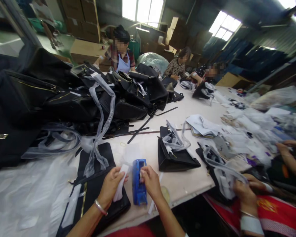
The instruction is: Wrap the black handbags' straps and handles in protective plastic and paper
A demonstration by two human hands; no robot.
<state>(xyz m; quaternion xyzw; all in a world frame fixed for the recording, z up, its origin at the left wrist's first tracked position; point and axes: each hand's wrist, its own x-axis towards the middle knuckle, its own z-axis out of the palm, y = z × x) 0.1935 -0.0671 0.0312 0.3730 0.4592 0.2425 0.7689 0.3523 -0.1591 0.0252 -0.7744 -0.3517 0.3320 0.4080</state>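
My left hand (113, 182) is closed round a folded white strip of wrapping (120, 184), held over a black handbag (102, 194). A blue tape dispenser (136, 184) stands on the table between my hands. My right hand (150, 181) has its fingers pinched at the dispenser's inner side, by the roll; any tape between the fingertips is too small to make out. The handbag beneath my left hand lies flat with its flap (96, 158) folded back. Its strap (97, 161) is wrapped in clear plastic, and another white wrapped piece (71, 205) lies by its gold zip.
A large pile of black bags (93, 95) fills the left and back. Another black handbag (175, 153) stands to the right. A co-worker's hands (246, 191) handle a bag at the right edge. Plastic sheets (27, 200) lie left; papers (202, 125) lie farther back.
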